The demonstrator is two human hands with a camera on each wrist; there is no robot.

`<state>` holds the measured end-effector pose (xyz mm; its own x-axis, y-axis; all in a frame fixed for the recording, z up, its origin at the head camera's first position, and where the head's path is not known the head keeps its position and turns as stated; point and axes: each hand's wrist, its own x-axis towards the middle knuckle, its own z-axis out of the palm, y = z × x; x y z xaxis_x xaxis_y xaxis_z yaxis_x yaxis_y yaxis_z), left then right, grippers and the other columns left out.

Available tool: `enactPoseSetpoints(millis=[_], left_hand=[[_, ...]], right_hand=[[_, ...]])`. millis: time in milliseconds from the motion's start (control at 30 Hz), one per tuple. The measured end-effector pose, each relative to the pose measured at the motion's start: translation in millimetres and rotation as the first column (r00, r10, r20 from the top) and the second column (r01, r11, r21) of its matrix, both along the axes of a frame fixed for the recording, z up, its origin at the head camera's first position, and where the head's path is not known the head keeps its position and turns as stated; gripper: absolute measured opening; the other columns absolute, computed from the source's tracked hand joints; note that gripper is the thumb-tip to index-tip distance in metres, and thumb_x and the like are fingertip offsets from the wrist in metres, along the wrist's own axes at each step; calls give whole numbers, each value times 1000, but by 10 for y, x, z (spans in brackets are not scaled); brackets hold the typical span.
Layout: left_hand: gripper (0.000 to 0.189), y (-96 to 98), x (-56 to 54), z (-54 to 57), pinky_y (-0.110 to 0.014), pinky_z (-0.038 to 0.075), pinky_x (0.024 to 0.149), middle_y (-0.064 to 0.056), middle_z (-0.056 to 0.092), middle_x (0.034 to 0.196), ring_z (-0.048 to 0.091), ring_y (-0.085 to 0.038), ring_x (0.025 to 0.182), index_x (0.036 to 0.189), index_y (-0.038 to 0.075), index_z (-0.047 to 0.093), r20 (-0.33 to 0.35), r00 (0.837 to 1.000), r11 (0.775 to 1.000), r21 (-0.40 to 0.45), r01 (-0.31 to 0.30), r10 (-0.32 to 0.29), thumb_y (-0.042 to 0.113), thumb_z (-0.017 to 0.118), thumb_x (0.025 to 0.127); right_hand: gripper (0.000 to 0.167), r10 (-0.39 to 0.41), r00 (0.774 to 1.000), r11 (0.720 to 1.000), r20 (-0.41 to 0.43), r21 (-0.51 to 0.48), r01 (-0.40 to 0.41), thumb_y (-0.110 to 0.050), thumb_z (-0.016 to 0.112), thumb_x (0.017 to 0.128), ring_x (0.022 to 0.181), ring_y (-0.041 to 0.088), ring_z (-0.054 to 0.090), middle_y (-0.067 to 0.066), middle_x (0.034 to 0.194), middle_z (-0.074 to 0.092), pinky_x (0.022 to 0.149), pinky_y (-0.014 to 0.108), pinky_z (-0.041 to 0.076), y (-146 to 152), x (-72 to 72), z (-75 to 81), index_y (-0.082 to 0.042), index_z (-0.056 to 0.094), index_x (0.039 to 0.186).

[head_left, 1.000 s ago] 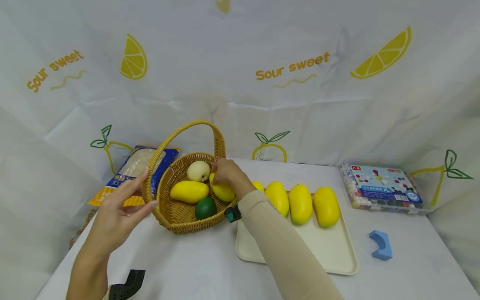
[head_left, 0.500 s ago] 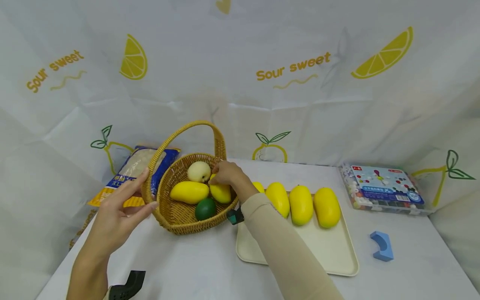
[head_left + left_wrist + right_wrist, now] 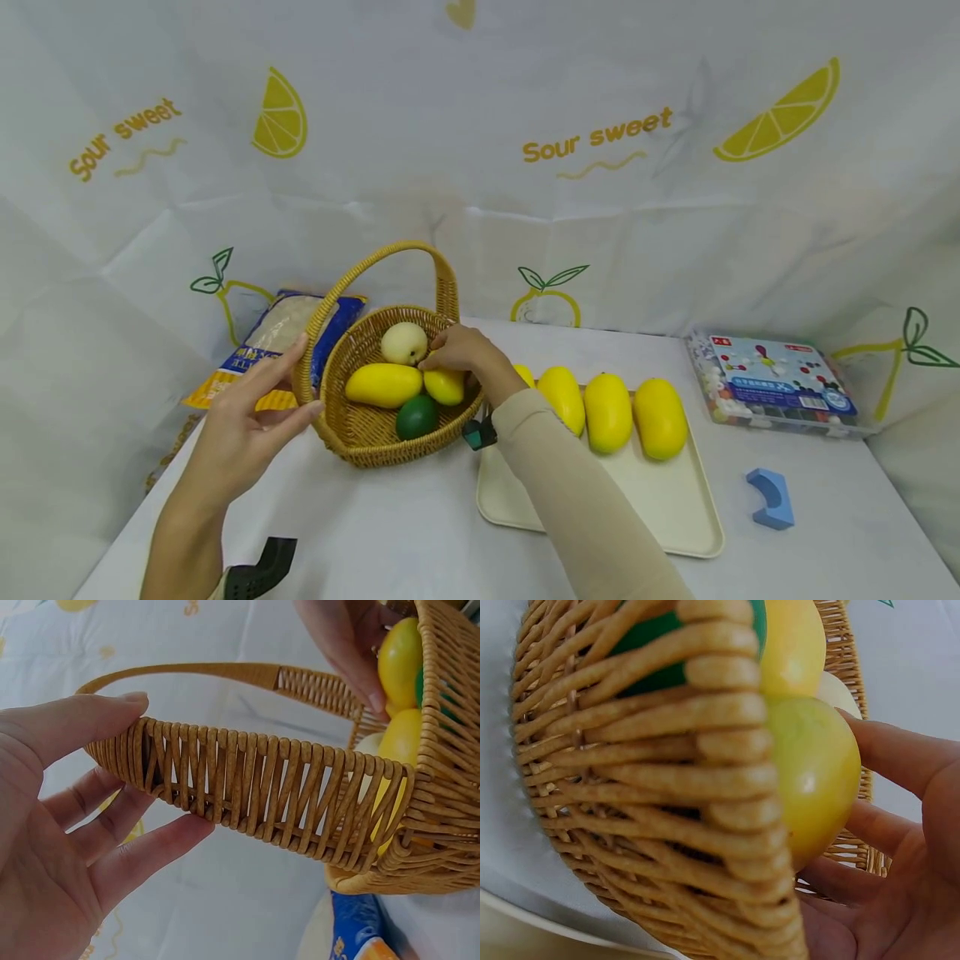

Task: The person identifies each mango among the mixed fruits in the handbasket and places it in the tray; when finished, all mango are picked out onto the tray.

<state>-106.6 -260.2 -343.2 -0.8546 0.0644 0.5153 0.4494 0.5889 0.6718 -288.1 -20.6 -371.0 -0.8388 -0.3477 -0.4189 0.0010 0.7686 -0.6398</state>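
A wicker basket [image 3: 397, 455] with a tall arched handle stands left of centre. My left hand [image 3: 243, 421] pinches the side of that handle; in the left wrist view the thumb [image 3: 112, 720] lies on its upper edge and fingertips sit below. Reaching over the basket's right side, my right hand [image 3: 471, 350] holds a yellow mango [image 3: 444, 387] inside it. The right wrist view has its fingers around the far side of this mango [image 3: 817, 776]. Also in the basket are another mango [image 3: 384, 385], a pale round fruit [image 3: 404, 343] and a dark green fruit [image 3: 417, 417].
A cream tray [image 3: 697, 521] with several mangoes [image 3: 608, 412] in a row lies to the right, partly under my right forearm. Farther right are a clear plastic box [image 3: 783, 379] and a blue arched block [image 3: 771, 498]. Behind the basket lies a blue and yellow bag [image 3: 258, 342].
The mango under my right hand has settled slightly lower and turned, showing less of its length. My left hand keeps its hold on the handle. The head view has shifted slightly.
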Motion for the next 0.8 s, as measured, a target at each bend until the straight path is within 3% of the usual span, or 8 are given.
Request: enactPoseSetpoints(millis=[333,567,800], left_hand=[[83,-5,-5,-3,-11,61,74,18,60,110,56,0,95,152,17,50,0,1000,1000,4,-2,2,-16,76,80],[83,-10,0,-4,-10,60,75,19,59,111,55,0,95,152,18,50,5,1000,1000,2,-7,7,-15,76,81],[83,1,7,2,-10,60,74,18,59,112,56,1,95,152,18,50,6,1000,1000,-1,-6,6,-16,75,81]], right_hand=[[56,39,997,996,65,-84,-33,-38,71,95,120,33,63,14,155,47,75,42,66,74,-38,75,-15,59,144],[62,73,993,990,91,-127,-61,-38,72,93,133,32,55,12,155,47,87,46,65,157,-40,252,-14,54,148],[68,87,995,982,55,-172,-77,-40,75,91,131,28,57,10,153,48,100,49,61,330,-6,477,-20,50,151]])
